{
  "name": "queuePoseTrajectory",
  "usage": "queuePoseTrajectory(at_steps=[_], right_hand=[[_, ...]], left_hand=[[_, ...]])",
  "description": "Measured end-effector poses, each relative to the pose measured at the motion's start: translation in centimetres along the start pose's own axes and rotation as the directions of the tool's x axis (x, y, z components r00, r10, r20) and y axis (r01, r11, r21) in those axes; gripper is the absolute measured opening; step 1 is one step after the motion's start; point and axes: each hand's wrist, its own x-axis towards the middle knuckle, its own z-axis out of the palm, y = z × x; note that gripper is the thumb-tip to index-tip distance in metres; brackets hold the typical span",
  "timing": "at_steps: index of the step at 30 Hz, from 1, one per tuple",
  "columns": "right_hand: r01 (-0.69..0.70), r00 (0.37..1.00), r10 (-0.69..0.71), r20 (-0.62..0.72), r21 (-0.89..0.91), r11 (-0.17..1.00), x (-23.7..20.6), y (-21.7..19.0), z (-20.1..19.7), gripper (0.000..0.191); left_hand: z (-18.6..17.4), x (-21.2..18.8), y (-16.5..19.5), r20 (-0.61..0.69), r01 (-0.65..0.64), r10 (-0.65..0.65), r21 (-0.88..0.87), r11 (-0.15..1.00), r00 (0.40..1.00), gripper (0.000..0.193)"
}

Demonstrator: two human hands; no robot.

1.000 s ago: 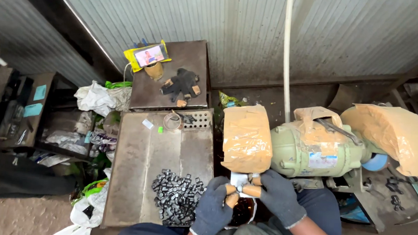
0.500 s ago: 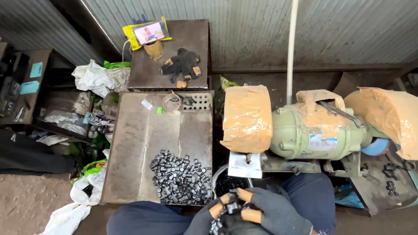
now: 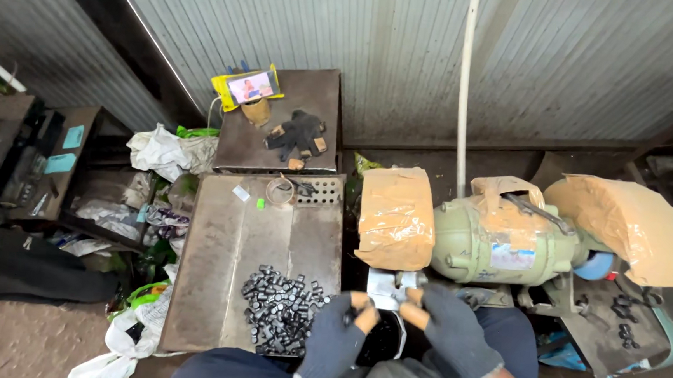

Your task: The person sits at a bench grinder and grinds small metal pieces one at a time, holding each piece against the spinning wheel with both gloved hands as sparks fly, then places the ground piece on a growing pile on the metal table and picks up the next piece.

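Gloved left hand (image 3: 337,331) and right hand (image 3: 445,328), each pinching something too small to identify, meet near the bench grinder (image 3: 497,238), right of the metal tray (image 3: 222,283) heaped with small dark metal pieces (image 3: 278,310)—seemingly hard, stiff, best gripped across their sides.

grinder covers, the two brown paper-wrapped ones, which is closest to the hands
The left wrapped cover, directly above both gloved hands; the larger right wrapped cover sits off at the motor's far end.
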Motion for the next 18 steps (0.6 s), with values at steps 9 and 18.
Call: queuePoseTrajectory(at_steps=[9, 18], right_hand=[[-0.370, 0.929, 0.370, -0.015, 0.007, 0.929, 1.5, 0.8, 1.9, 0.037], [-0.286, 0.958, 0.281, 0.055, 0.124, 0.950, 3.9, 1.1, 1.1, 0.033]], left_hand=[[0.1, 6.1, 2.3, 0.176, -0.431, 0.396, 0.469, 0.771, 0.901, 0.029], [-0.9, 9.4, 0.0, 0.442, -0.589, 0.393, 0.553, 0.589, 0.807, 0.022]])
